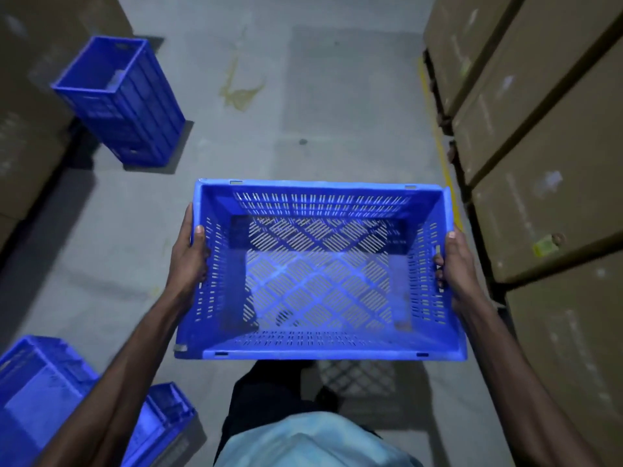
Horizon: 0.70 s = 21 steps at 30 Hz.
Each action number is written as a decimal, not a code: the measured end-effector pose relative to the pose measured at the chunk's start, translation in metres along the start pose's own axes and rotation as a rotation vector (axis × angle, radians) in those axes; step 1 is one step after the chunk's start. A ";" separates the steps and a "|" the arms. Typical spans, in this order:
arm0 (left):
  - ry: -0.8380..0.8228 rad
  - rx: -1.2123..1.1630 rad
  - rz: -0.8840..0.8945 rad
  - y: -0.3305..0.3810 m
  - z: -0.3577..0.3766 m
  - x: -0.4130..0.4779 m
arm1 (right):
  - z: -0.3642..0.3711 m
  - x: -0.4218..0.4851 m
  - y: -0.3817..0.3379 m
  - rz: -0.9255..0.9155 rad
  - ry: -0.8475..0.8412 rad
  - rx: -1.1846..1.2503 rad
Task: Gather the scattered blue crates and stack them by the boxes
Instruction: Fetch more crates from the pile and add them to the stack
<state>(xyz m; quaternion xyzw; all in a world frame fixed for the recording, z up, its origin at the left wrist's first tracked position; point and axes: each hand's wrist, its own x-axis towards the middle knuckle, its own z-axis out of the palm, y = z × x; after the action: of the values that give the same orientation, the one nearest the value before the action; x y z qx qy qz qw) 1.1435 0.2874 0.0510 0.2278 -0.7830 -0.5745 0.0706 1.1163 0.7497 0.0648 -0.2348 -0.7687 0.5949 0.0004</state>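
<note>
Pale-blue shirt fabric [313, 439] fills the near edge of the view. Just beyond it the person carries an empty slotted blue crate [320, 281] level and clear of the grey floor [303, 96].

The left hand [188, 261] and right hand [455, 264] clamp the crate's two short end walls. Each thumb lies along the rim, and the fingers are curled close together against the slotted wall. Gripping opposite ends likely keeps the wide crate balanced and its open top up, ready to set down on another.

Far left, a tall stack of blue crates [121, 99] stands against cardboard boxes [27, 129], which looks like the collecting point. Near left, two more loose crates [43, 392] sit on the floor, apparently not yet gathered.

A wall of large brown boxes [539, 163] runs along the right, behind a yellow floor line [438, 136] that probably marks the aisle edge.

No writing can be read. One right-hand box bears a small yellow-green sticker [544, 246], and paler patches on others may be labels, all too blurred to make out. The crates show no visible brand.
</note>
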 end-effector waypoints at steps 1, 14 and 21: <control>0.021 0.005 -0.006 0.001 0.004 0.023 | 0.016 0.026 -0.010 0.001 -0.017 0.001; 0.242 0.102 -0.079 0.056 0.011 0.368 | 0.259 0.334 -0.197 -0.018 -0.216 -0.085; 0.335 0.086 -0.088 0.085 0.008 0.525 | 0.388 0.477 -0.285 -0.033 -0.319 -0.076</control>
<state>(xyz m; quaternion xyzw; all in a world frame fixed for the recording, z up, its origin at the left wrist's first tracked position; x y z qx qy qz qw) 0.6519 0.0849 0.0482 0.3571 -0.7735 -0.4969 0.1652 0.4802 0.5155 0.0789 -0.1246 -0.7848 0.5949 -0.1209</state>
